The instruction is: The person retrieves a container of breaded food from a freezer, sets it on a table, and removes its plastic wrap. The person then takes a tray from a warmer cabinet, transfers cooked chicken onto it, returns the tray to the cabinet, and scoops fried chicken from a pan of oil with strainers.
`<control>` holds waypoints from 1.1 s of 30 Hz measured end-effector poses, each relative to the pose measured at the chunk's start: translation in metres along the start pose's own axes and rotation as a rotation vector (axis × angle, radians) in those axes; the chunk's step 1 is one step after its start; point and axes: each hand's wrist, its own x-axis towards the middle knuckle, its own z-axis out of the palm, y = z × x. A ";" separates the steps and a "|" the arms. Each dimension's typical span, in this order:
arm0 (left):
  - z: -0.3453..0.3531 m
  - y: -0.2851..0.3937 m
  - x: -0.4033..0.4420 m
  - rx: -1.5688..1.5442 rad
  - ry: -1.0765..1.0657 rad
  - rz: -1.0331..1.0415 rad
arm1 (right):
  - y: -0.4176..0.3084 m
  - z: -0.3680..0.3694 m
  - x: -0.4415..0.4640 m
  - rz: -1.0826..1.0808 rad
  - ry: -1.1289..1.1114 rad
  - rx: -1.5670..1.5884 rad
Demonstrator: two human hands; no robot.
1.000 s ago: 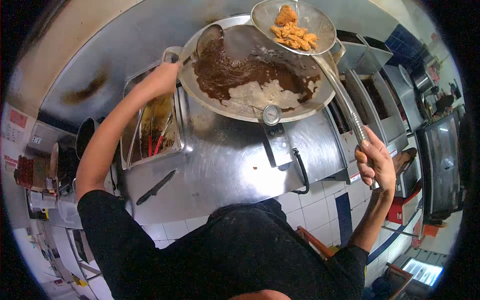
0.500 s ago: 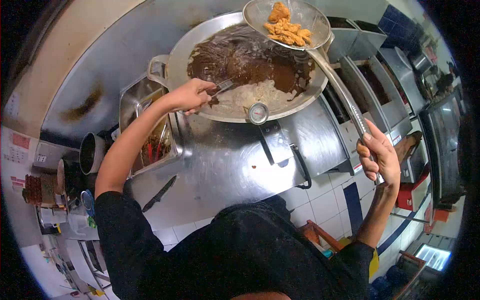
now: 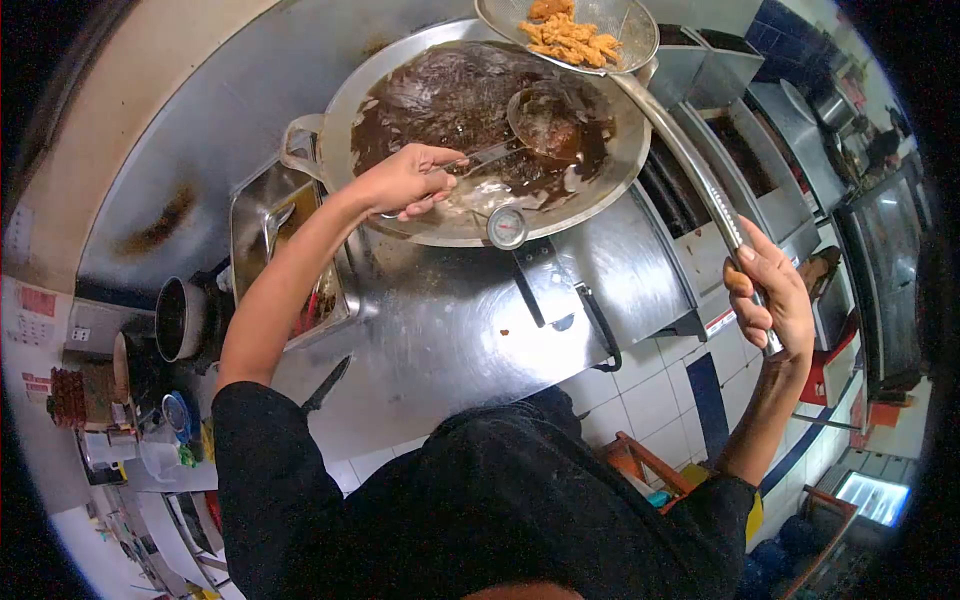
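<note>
My left hand [image 3: 410,183] is closed on the handle of a small skimmer [image 3: 548,122], whose round head is in the dark oil [image 3: 430,95] of a wide metal pan [image 3: 345,130]. My right hand [image 3: 770,285] grips the long metal handle of a large strainer [image 3: 645,40]. Golden fried pieces [image 3: 575,42] lie in that strainer, above the pan's far right rim. A dial thermometer [image 3: 507,228] sits at the pan's near rim.
A knife [image 3: 328,382] lies on the steel counter [image 3: 430,340]. Left of the pan is a rectangular metal tray [image 3: 348,300] with utensils, and beyond it a dark pot [image 3: 180,318]. Metal wells [image 3: 740,150] stand to the right. A black hose [image 3: 600,330] hangs at the counter's front edge.
My left hand has moved from the pan's left side toward its near middle, and the skimmer head has swept rightward through the oil. My right hand still holds the strainer.
</note>
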 end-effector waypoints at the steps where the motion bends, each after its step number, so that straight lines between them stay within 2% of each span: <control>1: 0.001 0.001 0.001 -0.001 -0.002 0.001 | 0.000 0.000 0.000 -0.006 0.016 -0.006; 4: 0.003 0.005 0.002 0.003 -0.015 0.027 | 0.000 -0.004 0.001 -0.031 -0.054 0.015; 19: 0.004 -0.002 -0.006 -0.147 -0.027 0.089 | -0.003 0.003 -0.001 -0.012 -0.018 0.016; 22: 0.001 -0.006 -0.029 -0.195 0.029 0.083 | -0.002 0.001 0.002 -0.009 -0.031 0.001; 24: -0.005 -0.005 -0.048 -0.186 0.162 0.046 | -0.002 0.003 0.003 -0.023 -0.062 -0.042; 33: -0.065 0.011 -0.118 -0.263 0.446 0.038 | 0.012 0.003 0.012 0.051 -0.100 -0.025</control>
